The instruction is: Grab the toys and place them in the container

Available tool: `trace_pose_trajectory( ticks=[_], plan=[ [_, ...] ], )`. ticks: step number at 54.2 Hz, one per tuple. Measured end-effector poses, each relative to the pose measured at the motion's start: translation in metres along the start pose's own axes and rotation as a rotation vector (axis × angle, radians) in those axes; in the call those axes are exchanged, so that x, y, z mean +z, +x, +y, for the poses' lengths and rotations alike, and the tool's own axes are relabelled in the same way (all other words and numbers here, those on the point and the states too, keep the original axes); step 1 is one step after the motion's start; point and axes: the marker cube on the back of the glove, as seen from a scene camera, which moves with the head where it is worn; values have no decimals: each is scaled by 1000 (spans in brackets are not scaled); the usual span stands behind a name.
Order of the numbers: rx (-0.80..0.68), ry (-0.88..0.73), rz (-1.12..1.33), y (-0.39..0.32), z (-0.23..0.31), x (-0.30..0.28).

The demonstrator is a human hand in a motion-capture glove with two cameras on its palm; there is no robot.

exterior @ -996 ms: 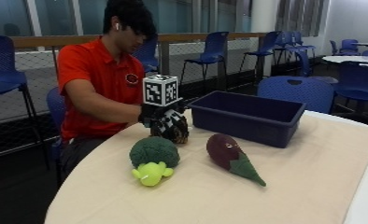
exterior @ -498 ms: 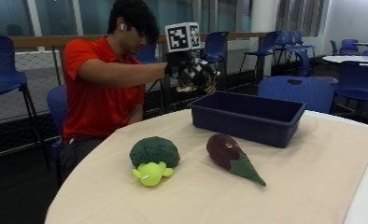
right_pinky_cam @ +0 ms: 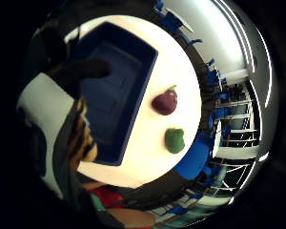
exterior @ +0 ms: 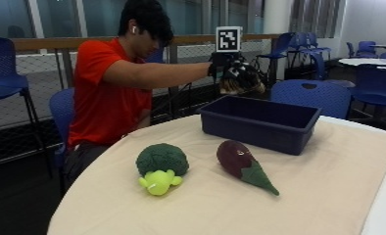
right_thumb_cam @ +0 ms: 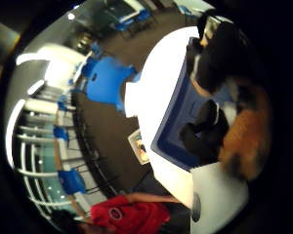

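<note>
My gloved right hand (exterior: 235, 68) is raised above the near end of the dark blue container (exterior: 258, 122) and grips a brown and orange plush toy (exterior: 243, 83). The little finger side palm view shows that toy (right_pinky_cam: 83, 138) beside a gloved finger (right_pinky_cam: 81, 71), over the container (right_pinky_cam: 119, 95), whose visible floor is bare. In the thumb side palm view the toy (right_thumb_cam: 244, 136) lies against my palm above the container (right_thumb_cam: 178, 122). A green broccoli toy (exterior: 161, 166) and a purple eggplant toy (exterior: 242, 164) lie on the table (exterior: 323, 196) in front of the container.
The round table has a pale cloth top, and its edge curves close to the broccoli toy. Blue chairs (exterior: 313, 95) stand behind the container, and a railing runs along the back. The person sits at the table's far left side.
My hand has risen from the table beside the broccoli toy and moved across to above the container, carrying the plush toy.
</note>
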Motion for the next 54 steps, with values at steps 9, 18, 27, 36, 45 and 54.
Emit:
trace_pose_trajectory(
  ticks=[9, 18, 27, 36, 45, 54],
  plan=[
    [-70, -179, -59, 21, 13, 31],
    [-20, -65, -150, 79, 37, 24],
    [130, 50, -91, 161, 66, 18],
    [309, 41, -66, 256, 107, 25],
    [424, -22, -59, 317, 134, 51],
    [465, -76, -83, 347, 148, 86]
  ],
)
